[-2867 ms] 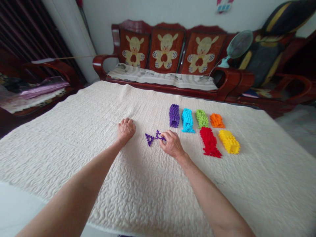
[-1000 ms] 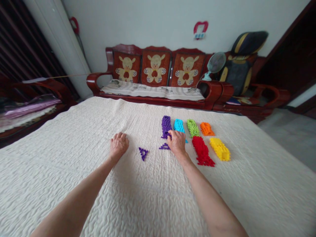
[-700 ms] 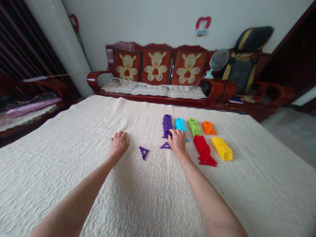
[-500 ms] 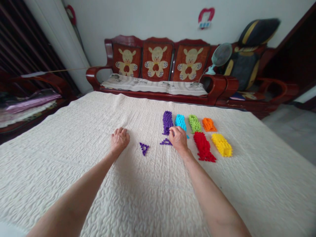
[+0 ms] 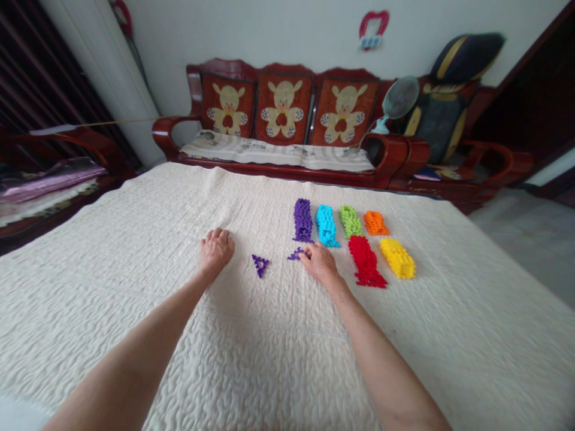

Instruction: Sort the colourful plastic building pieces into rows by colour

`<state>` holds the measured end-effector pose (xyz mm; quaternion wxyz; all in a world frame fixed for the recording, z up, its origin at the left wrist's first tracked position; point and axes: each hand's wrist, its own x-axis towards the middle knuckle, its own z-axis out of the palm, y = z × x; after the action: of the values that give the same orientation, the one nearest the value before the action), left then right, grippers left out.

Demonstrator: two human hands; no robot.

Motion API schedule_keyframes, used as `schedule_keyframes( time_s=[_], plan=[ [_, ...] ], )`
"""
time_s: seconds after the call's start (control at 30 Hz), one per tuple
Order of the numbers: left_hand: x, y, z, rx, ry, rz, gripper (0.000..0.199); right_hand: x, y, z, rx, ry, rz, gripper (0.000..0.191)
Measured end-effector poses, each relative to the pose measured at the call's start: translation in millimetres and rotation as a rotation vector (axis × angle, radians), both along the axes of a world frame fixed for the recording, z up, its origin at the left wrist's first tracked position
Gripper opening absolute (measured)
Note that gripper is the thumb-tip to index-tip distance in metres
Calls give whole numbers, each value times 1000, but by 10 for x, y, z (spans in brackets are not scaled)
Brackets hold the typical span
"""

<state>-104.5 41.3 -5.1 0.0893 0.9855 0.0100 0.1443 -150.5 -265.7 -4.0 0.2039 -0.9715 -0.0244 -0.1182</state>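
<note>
My right hand (image 5: pixel 321 261) is low over the quilt, thumb and fingertips pinched at the right edge of a purple triangular toy piece (image 5: pixel 295 254). Part of that piece is covered by the fingers. A second purple triangular piece (image 5: pixel 260 266) lies flat between my hands. Resting palm down on the quilt, my left hand (image 5: pixel 217 248) holds nothing, its fingers loosely laid out. Just beyond my right hand are a purple stack (image 5: pixel 302 219) of linked pieces and a light blue stack (image 5: pixel 326 225). To its right lies a red stack (image 5: pixel 367 261).
A green stack (image 5: pixel 350 222), an orange stack (image 5: pixel 376 223) and a yellow stack (image 5: pixel 398 258) sit farther right. Everything lies on a cream quilted cover (image 5: pixel 251 347). Behind it stand a wooden sofa (image 5: pixel 269 167) with bear cushions and a small fan (image 5: pixel 401 99).
My right hand has come down and back from the purple stack to the loose purple triangular piece in front of it. My left hand stays in place. The view has shifted slightly.
</note>
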Motion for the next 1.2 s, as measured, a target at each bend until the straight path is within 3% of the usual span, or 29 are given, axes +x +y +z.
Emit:
schedule_keyframes(
  time_s=[0.27,0.37,0.63,0.9,1.2],
  plan=[
    [10,-1,14,-1,22,6,36,93,-162,-102,420,55,91,11],
    [10,2,13,-2,21,7,37,98,-176,-111,490,73,115,17],
    [38,22,-19,10,18,1,37,104,-201,-116,451,88,156,17],
    [43,36,-57,10,-23,-15,35,174,-215,-106,367,-162,44,26],
    [24,5,-14,12,1,-4,34,287,-194,-174,210,-305,73,26]
  ],
)
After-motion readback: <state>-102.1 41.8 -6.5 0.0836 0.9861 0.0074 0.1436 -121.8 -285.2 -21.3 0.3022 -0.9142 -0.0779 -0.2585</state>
